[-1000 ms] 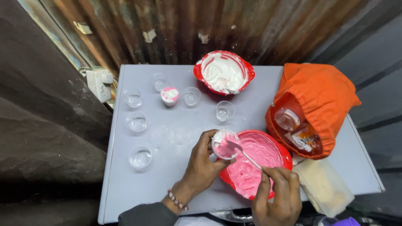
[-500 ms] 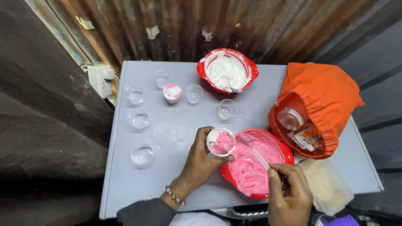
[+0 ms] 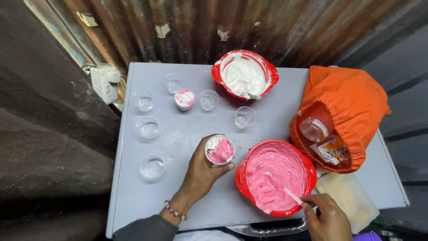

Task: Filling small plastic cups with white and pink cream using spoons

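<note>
Rusty corrugated metal sheeting backs a pale grey, smooth table [image 3: 267, 129] dusted with faint white smears. Near its front middle, the left hand [image 3: 200, 174] wraps a small clear plastic cup [image 3: 220, 150] in a closed grasp, fingers curled round the wall and thumb on the near side; the cup sits low over the tabletop, though whether its base touches cannot be told. It is filled with thick pink cream and a patch of white, glossy and soft-peaked.

Just beside it to the right stands a round red plastic bowl [image 3: 240, 178] holding the same pink cream, swirled and smooth. The right hand [image 3: 325, 218], partly cut off by the lower edge, pinches the handle of a thin white spoon [image 3: 285, 189] whose tip is buried in the cream, so its bowl is hard to make out.

Farther back, a second red bowl [image 3: 269, 71] carries white cream smeared up its walls. Five empty clear cups [image 3: 152, 167] are spread across the left and middle of the table, glassy and round, and one small cup with pink and white filling [image 3: 184, 98] stands among them. At the right, an orange cloth bag [image 3: 352, 102] gapes open over plastic bottles, their shapes partly hidden by the fabric. A pale translucent lidded box [image 3: 350, 201] lies in front of it. A beaded bracelet [image 3: 174, 209] circles the left wrist.
</note>
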